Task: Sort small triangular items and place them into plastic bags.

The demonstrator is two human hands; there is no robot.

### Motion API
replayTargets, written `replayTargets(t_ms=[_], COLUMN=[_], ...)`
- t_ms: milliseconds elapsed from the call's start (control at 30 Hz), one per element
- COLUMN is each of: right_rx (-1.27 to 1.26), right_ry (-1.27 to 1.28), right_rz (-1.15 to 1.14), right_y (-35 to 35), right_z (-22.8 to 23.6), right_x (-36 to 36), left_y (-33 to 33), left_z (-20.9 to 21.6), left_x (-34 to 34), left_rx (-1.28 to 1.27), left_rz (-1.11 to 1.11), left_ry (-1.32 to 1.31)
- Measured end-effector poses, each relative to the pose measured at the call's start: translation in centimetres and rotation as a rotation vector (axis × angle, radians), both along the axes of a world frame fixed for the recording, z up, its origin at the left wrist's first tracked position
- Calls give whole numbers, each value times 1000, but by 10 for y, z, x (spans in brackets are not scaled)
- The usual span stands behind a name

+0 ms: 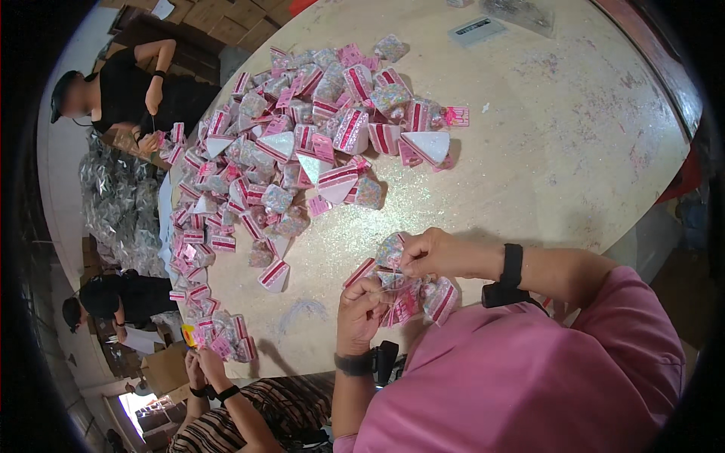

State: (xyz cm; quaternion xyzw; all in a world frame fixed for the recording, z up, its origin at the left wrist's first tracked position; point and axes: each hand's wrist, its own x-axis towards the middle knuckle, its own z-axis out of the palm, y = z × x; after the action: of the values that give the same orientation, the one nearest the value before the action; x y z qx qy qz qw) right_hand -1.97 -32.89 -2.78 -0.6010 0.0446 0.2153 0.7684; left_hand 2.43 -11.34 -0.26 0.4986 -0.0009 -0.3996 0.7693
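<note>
With left hand (359,313) and right hand (432,254) close together, fingers pinched narrow on a thin clear strand (390,288), next to a small bunch of pink and white toy cake slices (439,300) at the near side of the counter (529,174), just in front of a pink shirt (513,370). Past that, on the same counter, a big messy pile (306,147) of more toy cake slices with pink tags, and, off to the left, a co-worker's hands (211,368) holding a few more. Farther out, a person in black (117,94) and brown boxes (226,26).
</note>
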Motion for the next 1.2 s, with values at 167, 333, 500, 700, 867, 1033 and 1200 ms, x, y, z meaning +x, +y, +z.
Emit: replayTargets(t_ms=[167,333,500,700,867,1033,1200], right_rx=[20,109,100,123,160,132,52], right_ry=[155,188,155,266,350,347,281], right_rz=[34,-6,11,113,143,192,161], right_y=[-2,-3,-6,-9,-8,1,-5], right_z=[11,12,12,8,9,1,12], right_x=[1,1,1,-2,-2,-2,-5], left_y=[1,-1,-1,0,2,4,4], left_z=[-2,1,1,-3,-2,-1,-3], left_x=[0,0,-1,0,0,-1,-2], left_rx=[-6,11,36,6,36,50,59], left_rz=[0,-31,-48,-61,-55,-54,-58], left_ry=[0,-17,4,0,-16,-23,-28])
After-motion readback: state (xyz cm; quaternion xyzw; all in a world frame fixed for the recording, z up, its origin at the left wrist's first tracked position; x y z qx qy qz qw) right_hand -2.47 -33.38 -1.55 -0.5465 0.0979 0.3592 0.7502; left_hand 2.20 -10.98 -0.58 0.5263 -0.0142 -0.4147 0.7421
